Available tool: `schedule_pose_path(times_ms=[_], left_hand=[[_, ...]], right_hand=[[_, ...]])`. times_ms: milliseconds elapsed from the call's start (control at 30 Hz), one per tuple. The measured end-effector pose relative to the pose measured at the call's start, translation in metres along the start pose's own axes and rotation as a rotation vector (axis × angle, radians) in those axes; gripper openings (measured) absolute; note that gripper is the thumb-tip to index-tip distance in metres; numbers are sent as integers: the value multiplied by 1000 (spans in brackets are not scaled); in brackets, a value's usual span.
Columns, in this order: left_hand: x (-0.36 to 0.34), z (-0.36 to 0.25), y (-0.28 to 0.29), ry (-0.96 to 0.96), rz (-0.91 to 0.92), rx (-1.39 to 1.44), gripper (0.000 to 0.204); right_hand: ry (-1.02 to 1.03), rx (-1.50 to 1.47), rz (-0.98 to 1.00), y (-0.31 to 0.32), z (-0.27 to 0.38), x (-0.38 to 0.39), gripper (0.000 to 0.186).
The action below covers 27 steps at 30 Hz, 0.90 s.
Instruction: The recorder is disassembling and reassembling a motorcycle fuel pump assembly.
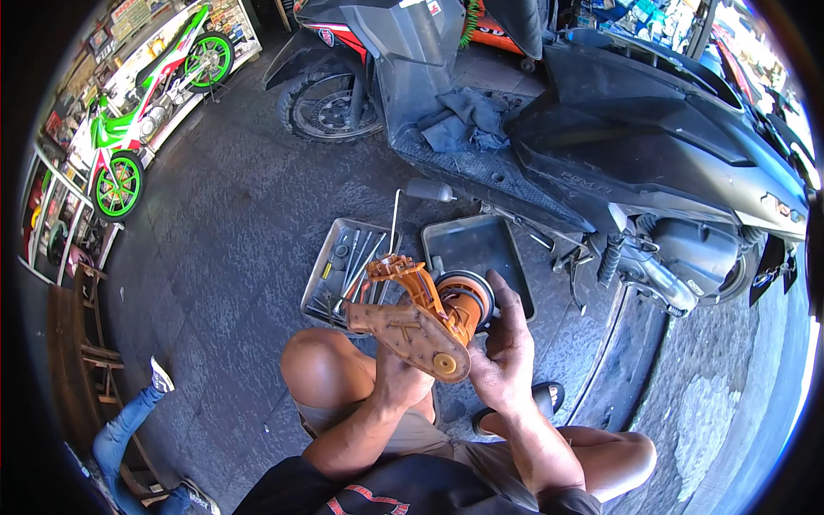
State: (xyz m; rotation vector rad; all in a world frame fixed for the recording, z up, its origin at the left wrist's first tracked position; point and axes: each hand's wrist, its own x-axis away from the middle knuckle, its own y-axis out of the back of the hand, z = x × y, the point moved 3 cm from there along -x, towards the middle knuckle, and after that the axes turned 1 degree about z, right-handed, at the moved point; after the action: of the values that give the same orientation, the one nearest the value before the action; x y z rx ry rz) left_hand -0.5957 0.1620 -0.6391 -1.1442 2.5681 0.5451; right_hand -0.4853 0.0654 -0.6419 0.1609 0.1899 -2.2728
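Note:
An orange plastic fuel pump (pixel 468 311) is held up over my lap, tilted, with a flat brown strainer (pixel 410 333) on its near side and a dark ring round its far end. My left hand (pixel 402 382) grips it from below, its fingers mostly hidden behind the strainer. Round the right side curls my right hand (pixel 505 354), fingers against the ringed end. Just beyond the pump lies a metal tray (pixel 311 287) of several screwdrivers and other tools. Beside it is a dark shallow tray (pixel 485 236) with a small part at its left side.
A grey squeeze bottle (pixel 427 190) with a long bent spout lies behind the trays. A black scooter (pixel 635 142) stands across the far right, a dark cloth (pixel 468 120) on its footboard. A green minibike (pixel 129 124) and another person's leg (pixel 124 438) are at left.

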Motion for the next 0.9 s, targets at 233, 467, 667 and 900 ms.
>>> schedule_pose_path(times_ms=[233,467,667,900], left_hand=[[0,-8,4,-176,64,-212,69],[-1,-7,5,-285,97,-293,81],[5,7,7,-133,86,-208,67],[13,11,3,62,-7,-49,51]], right_hand=[[157,332,55,2,20,1,82],[249,392,23,2,26,1,86],[212,361,42,4,21,1,83],[181,315,-12,0,21,2,78]])
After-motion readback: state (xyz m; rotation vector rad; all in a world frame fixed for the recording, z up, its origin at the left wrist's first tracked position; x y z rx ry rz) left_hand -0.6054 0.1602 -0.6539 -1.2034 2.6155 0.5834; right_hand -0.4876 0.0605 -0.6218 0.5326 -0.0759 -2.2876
